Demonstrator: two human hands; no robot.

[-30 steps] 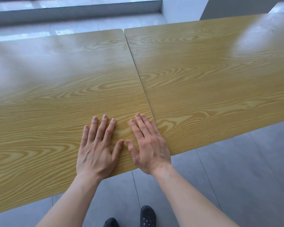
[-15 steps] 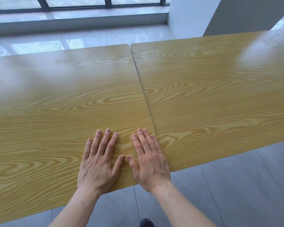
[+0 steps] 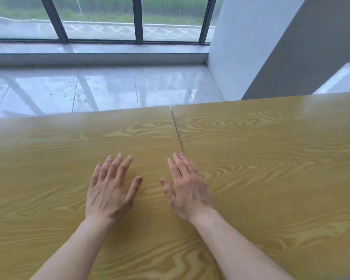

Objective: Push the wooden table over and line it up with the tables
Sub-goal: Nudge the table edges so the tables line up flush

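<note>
Two wood-grain tabletops fill the lower half of the head view, side by side. The left table (image 3: 49, 168) meets the right table (image 3: 271, 158) along a thin dark seam, and their far edges run nearly level. My left hand (image 3: 109, 190) is spread, palm down, over the left table with fingers apart. My right hand (image 3: 188, 190) is spread the same way, right over the seam, slightly blurred. Neither hand holds anything. I cannot tell whether the palms touch the wood. The tables' near edges are out of view.
Beyond the tables lies glossy pale tiled floor (image 3: 109, 89) up to a low sill and a dark-framed window (image 3: 137, 19). A white column (image 3: 261, 47) stands close behind the right table's far edge.
The view has tilted up, so the window now shows and the floor at my feet is gone. Both hands have spread apart and sit further in from the near edge.
</note>
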